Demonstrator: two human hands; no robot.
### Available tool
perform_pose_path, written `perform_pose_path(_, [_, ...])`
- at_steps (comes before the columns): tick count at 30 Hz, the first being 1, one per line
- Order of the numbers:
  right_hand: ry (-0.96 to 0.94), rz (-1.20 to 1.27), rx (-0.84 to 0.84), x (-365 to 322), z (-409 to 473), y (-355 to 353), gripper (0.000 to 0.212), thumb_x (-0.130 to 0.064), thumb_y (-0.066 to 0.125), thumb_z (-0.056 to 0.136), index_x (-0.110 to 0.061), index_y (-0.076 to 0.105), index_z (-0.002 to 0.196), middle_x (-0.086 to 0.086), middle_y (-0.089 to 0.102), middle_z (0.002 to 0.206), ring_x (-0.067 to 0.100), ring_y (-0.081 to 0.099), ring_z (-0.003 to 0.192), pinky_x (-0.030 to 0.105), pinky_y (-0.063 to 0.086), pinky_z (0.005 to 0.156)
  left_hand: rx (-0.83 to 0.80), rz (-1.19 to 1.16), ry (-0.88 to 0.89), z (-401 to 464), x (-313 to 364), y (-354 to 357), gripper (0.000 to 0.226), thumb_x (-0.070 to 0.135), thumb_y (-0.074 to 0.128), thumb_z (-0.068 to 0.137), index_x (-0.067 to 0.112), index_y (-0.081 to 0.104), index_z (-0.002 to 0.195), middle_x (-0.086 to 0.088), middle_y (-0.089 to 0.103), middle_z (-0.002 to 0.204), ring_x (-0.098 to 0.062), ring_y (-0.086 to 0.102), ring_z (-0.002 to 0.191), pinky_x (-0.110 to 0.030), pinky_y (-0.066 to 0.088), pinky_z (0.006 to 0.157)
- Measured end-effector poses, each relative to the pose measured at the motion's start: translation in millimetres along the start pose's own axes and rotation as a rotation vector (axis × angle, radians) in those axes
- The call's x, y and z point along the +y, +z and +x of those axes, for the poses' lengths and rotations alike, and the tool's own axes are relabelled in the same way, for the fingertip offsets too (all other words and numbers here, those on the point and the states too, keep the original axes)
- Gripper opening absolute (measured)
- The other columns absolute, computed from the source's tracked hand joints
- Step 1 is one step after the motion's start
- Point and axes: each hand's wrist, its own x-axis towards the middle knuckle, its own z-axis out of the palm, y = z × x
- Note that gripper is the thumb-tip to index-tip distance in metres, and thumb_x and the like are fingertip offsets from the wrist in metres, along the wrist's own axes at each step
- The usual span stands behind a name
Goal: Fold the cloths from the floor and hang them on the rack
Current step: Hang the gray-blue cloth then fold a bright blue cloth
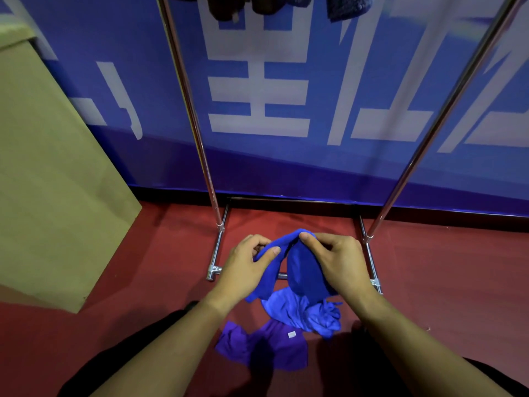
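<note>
A deep blue cloth (305, 270) hangs in the air between my two hands, above the red floor. My left hand (244, 267) pinches its left edge between thumb and fingers. My right hand (339, 260) grips the cloth's top fold with the thumb on the near side. Below them a lighter blue cloth (303, 313) lies crumpled on the floor, and a purple cloth (266, 348) with a small white label lies closer to me. The metal rack (200, 133) stands straight ahead, with several dark cloths (347, 5) hanging at the top edge of the view.
The rack's chrome base bars (216, 253) rest on the red floor just beyond my hands, its right pole (440, 116) slanting up. A blue wall banner (257, 96) stands behind it. A large cardboard box (51, 167) fills the left side.
</note>
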Motion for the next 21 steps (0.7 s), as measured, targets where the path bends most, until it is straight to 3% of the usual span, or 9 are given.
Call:
perform_pose_path(2, [-0.084,-0.139,0.042,1.4,-2.8,-0.8,0.04,-0.06,0.055,0.09,-0.026,0.077,0.089,-0.001,0.075,0.079,0.017,0.068,0.072,0.036,0.052,0.066,0.066,-0.013,-0.002,-1.7,6.0,-0.7,0.007,0.026,0.072,0.091,0.026,0.068,0.086,0.01,0.068,0.08,-0.001,0.059,0.069,-0.018,0.046,0.067])
perform_pose_path(4, [-0.133,-0.167,0.051,0.4,-5.1,1.2,0.033,-0.056,0.055,0.093,-0.03,0.076,0.095,-0.01,0.076,0.087,0.009,0.07,0.078,0.034,0.053,0.069,0.14,-0.036,-0.014,-2.7,13.0,-0.1,0.008,0.027,0.072,0.091,0.027,0.069,0.084,0.014,0.068,0.077,0.0,0.06,0.067,-0.013,0.043,0.064])
perform_pose_path(6, [-0.131,-0.184,0.039,-2.6,-8.2,6.3,0.031,-0.054,0.055,0.094,-0.029,0.072,0.087,-0.006,0.069,0.069,0.009,0.061,0.062,0.035,0.048,0.061,0.178,-0.061,-0.014,-4.0,18.6,2.8,0.006,0.03,0.071,0.092,0.027,0.069,0.087,0.013,0.07,0.078,-0.003,0.064,0.07,-0.018,0.047,0.066])
perform_pose_path(8, [-0.107,-0.198,0.036,-5.8,-10.9,14.0,0.04,-0.053,0.054,0.095,-0.02,0.063,0.075,0.006,0.043,0.055,0.02,0.039,0.054,0.038,0.037,0.054,0.172,-0.078,-0.005,-7.6,22.3,8.8,0.007,0.033,0.07,0.092,0.026,0.068,0.091,0.011,0.072,0.081,-0.008,0.067,0.074,-0.025,0.052,0.069])
perform_pose_path(13, [0.025,0.145,-0.088,-19.8,-15.8,22.8,0.047,-0.042,0.05,0.102,-0.013,0.054,0.066,-0.006,0.033,0.054,0.006,0.029,0.057,0.031,0.031,0.054,0.139,-0.135,0.044,-14.9,29.3,21.3,0.013,0.024,0.062,0.098,0.035,0.068,0.099,0.013,0.07,0.098,-0.005,0.066,0.09,-0.027,0.053,0.083])
perform_pose_path(15, [0.116,0.295,-0.095,-20.7,-11.9,22.5,0.044,-0.038,0.047,0.104,-0.012,0.056,0.07,-0.011,0.046,0.061,0.006,0.039,0.06,0.03,0.038,0.061,0.1,-0.205,0.032,-12.1,29.2,19.7,0.026,0.02,0.055,0.102,0.042,0.069,0.102,0.016,0.066,0.102,-0.004,0.063,0.086,-0.028,0.051,0.079])
perform_pose_path(17, [0.192,0.379,-0.116,-17.7,-6.6,22.0,0.036,-0.031,0.045,0.104,-0.011,0.067,0.083,-0.001,0.066,0.083,0.013,0.058,0.075,0.034,0.05,0.078,0.059,-0.275,-0.015,-8.5,28.4,17.9,0.031,0.018,0.052,0.103,0.042,0.071,0.107,0.019,0.065,0.102,-0.004,0.061,0.083,-0.03,0.05,0.075])
perform_pose_path(19, [0.184,0.436,-0.173,-14.0,-4.8,24.5,0.029,-0.024,0.045,0.1,-0.011,0.07,0.1,0.005,0.073,0.103,0.024,0.065,0.102,0.045,0.051,0.098,0.047,-0.343,-0.069,-6.7,29.8,18.6,0.028,0.019,0.055,0.101,0.04,0.071,0.108,0.011,0.07,0.1,-0.011,0.066,0.086,-0.043,0.056,0.078])
perform_pose_path(21, [0.153,0.53,-0.174,-16.8,-6.6,25.7,0.028,-0.02,0.048,0.102,-0.018,0.073,0.115,-0.002,0.074,0.114,0.02,0.066,0.115,0.044,0.048,0.105,0.047,-0.41,-0.086,-5.3,34.7,19.7,0.018,0.018,0.061,0.098,0.031,0.067,0.109,-0.005,0.073,0.098,-0.024,0.07,0.092,-0.048,0.056,0.085])
